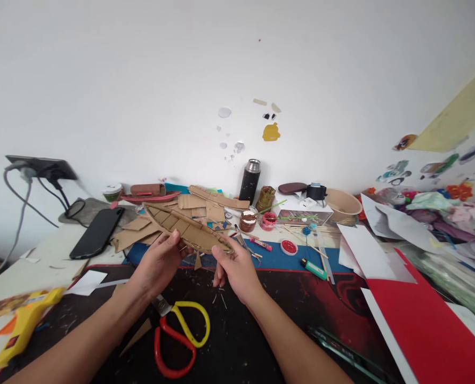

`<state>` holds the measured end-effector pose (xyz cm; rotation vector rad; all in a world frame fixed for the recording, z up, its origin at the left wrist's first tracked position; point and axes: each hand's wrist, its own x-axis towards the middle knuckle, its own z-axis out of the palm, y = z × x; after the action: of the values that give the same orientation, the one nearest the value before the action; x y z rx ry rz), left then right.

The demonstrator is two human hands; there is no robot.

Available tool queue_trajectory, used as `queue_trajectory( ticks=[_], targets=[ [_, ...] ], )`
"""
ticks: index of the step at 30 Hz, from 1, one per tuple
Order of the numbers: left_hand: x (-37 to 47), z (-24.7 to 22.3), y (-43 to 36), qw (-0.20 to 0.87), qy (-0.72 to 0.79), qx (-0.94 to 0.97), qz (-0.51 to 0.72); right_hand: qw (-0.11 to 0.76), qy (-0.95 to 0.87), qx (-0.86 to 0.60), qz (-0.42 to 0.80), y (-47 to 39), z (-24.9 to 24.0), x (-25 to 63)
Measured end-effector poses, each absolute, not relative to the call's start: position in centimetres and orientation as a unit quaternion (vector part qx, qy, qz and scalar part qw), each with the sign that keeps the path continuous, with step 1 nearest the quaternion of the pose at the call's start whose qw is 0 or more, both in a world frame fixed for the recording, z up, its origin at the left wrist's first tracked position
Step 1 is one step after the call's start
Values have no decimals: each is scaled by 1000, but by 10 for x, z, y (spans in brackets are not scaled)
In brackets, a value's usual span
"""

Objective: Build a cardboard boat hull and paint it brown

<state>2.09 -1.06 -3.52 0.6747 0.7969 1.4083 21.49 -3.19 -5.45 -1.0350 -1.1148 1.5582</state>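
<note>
A small cardboard boat (pixel 187 228) with ribs across its inside is held up over the desk, its left end tilted higher. My left hand (pixel 166 258) grips its near side around the middle, thumb on the rim. My right hand (pixel 236 265) pinches the right end between thumb and fingers. Some fingertips of both hands are hidden behind the hull. Below the hands lie scissors (pixel 181 336) with one red and one yellow handle, their blades partly covered by my left forearm. Small scraps are scattered on the black mat (pixel 229 341).
A yellow glue gun (pixel 29 325) and a black phone (pixel 96 233) lie at left. Cardboard pieces (pixel 205 205), a thermos (pixel 250 181) and paint jars (pixel 268 221) stand behind. A green lighter (pixel 314 269), a cutter (pixel 345 352) and red paper (pixel 417 325) lie at right.
</note>
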Motion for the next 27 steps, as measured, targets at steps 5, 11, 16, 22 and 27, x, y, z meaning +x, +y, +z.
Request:
queue_trajectory(
  ticks=[5,11,16,22,27],
  targets=[
    [18,-34,-9,618,357,326,620,424,-496,-425,628,-33,-57,212],
    [17,-29,-6,623,359,312,622,401,-517,-401,642,-34,-61,212],
    [8,-20,-2,639,396,185,633,383,-522,-390,655,-38,-61,210],
    [6,-13,-7,688,382,195,586,403,-498,-419,644,-33,-58,212],
    [12,-16,-14,734,393,215,511,410,-484,-416,652,-31,-56,215]
  ],
)
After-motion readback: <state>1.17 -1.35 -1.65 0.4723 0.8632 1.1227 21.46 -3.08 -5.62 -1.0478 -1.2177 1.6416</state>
